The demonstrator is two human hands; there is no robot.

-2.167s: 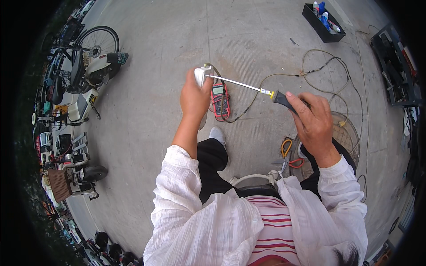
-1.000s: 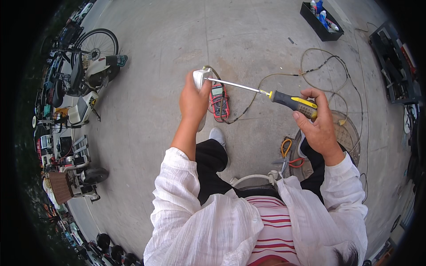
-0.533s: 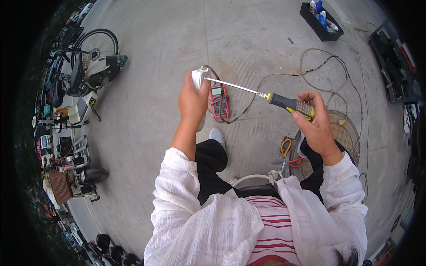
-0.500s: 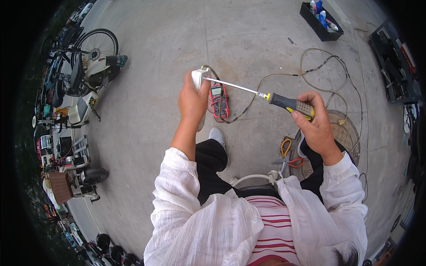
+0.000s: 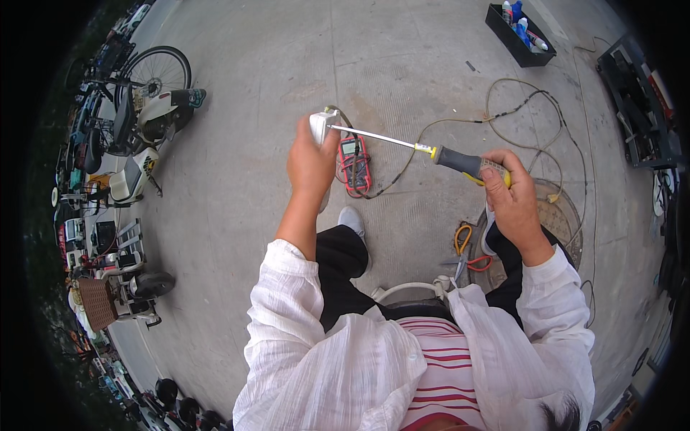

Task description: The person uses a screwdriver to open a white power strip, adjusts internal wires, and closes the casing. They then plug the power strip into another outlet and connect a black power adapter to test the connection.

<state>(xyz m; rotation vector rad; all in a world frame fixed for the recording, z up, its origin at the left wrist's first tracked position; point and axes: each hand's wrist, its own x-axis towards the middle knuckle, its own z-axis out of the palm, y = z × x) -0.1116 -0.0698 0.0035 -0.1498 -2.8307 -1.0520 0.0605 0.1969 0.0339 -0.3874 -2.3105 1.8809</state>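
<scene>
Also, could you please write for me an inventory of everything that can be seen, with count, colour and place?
white device: 1, white, in the left hand
screwdriver: 1, grey and yellow, in the right hand, shaft toward the device
multimeter: 1, red and grey, on the ground
cable: at least 1, tan and black, looped on the ground
scissors: 1 pair, orange and red handles, near the right foot
round cover: 1, brownish, in the ground, right
bin: 1, black, upper right
bottles: several, blue and white, in the bin
rack: 1, dark, right edge
bikes and scooters: many, mixed colours, left
basket: 1, brown, left
left hand: 1, bare
right hand: 1, bare
</scene>
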